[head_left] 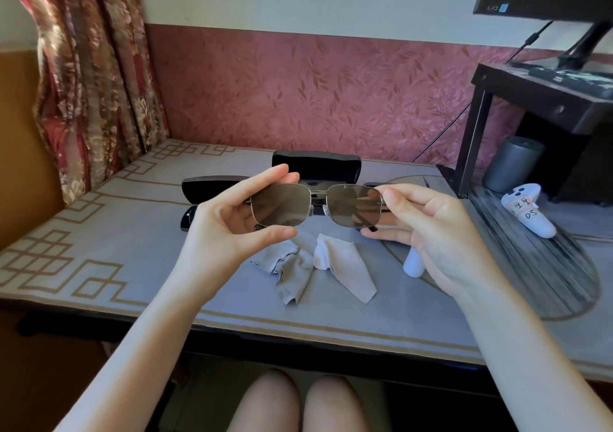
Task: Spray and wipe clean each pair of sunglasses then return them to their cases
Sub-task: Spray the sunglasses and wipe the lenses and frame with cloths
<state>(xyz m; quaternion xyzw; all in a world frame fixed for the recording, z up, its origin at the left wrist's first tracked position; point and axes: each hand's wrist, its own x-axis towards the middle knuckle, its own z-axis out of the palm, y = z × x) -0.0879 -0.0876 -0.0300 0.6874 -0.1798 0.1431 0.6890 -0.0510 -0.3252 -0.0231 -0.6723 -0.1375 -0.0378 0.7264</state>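
The left grip (232, 214) pinches the outer rim of one lens between thumb and fingertips. The right grip (428, 229) curls its fingers round the opposite hinge. Held between them, above the table (132, 266), the sunglasses (282, 208) have a thin metal frame and squarish brown-tinted lenses. Just below the grips lie crumpled soft grey cloths (298, 269). A smooth white spray bottle (413, 264) shows, partly hidden, under the right grip. Glossy black oblong cases (315, 164) sit beyond both.

Between the fingers (282, 173), the sunglasses (315, 204) have a thin, shiny metal frame and smooth, glossy brown lenses. Behind the fingers the black cases (315, 164) look smooth and glossy; below them the grey cloth (298, 266) is soft, matt fabric
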